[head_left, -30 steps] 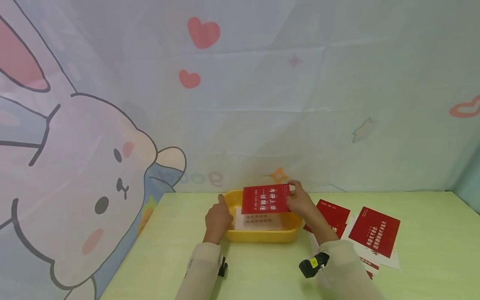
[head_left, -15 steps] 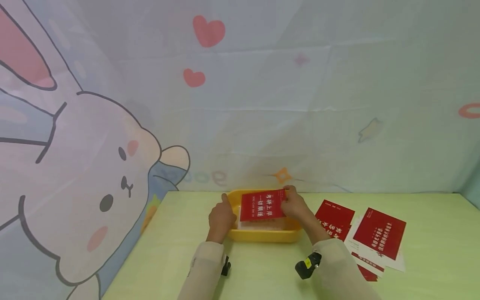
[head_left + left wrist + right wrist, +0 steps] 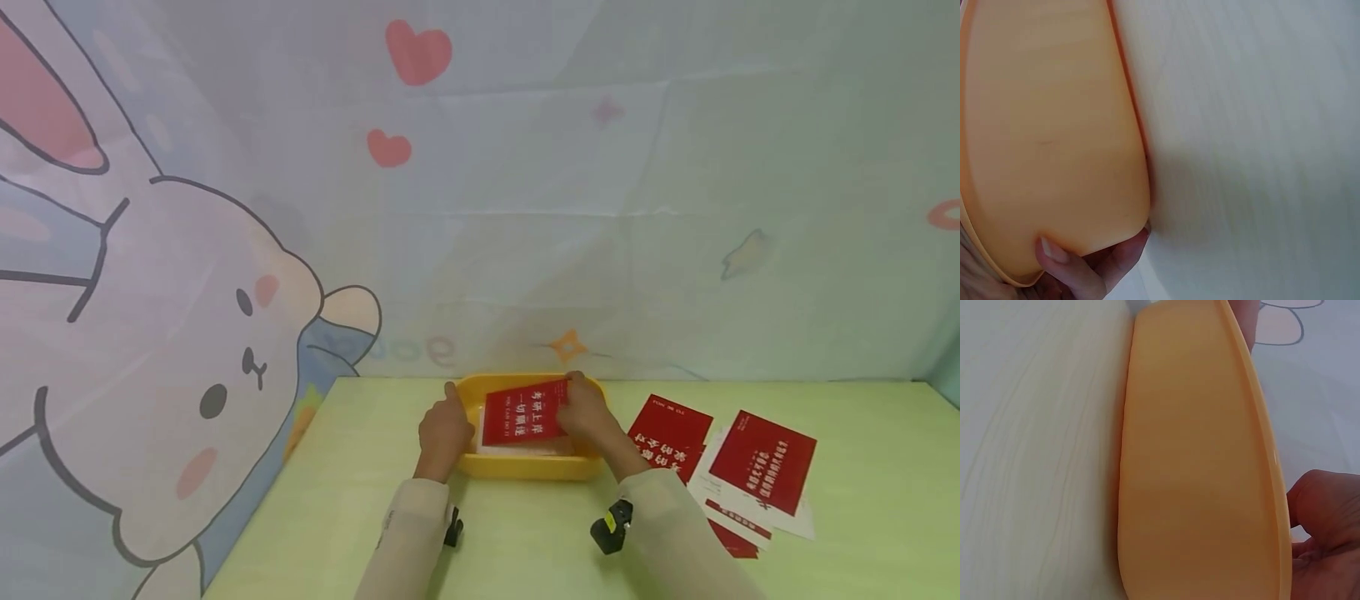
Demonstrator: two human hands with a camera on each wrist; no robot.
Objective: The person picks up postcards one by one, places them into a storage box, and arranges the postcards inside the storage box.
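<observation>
A yellow plastic basin (image 3: 525,469) stands at the back of the table. My left hand (image 3: 444,429) grips its left end. In the left wrist view, fingers (image 3: 1069,269) curl against the basin's outer wall below the rim. Inside the basin, a red card (image 3: 522,412) with white lettering lies tilted over a white card (image 3: 525,449). My right hand (image 3: 587,414) reaches over the basin's right end and pinches the red card's right edge. From the right wrist, the basin's near wall (image 3: 1200,456) hides the card, and the hand shows beyond the rim.
Right of the basin, several red and white cards lie in a loose, overlapping spread, with one red card (image 3: 763,462) on top and another red card (image 3: 669,432) beside the right forearm. A printed cloth backdrop (image 3: 525,250) rises behind the pale green table (image 3: 525,542).
My right hand has lowered the red card into the basin, and it now covers more of the white card. The left hand keeps its hold on the basin's end. The view has shifted slightly.
</observation>
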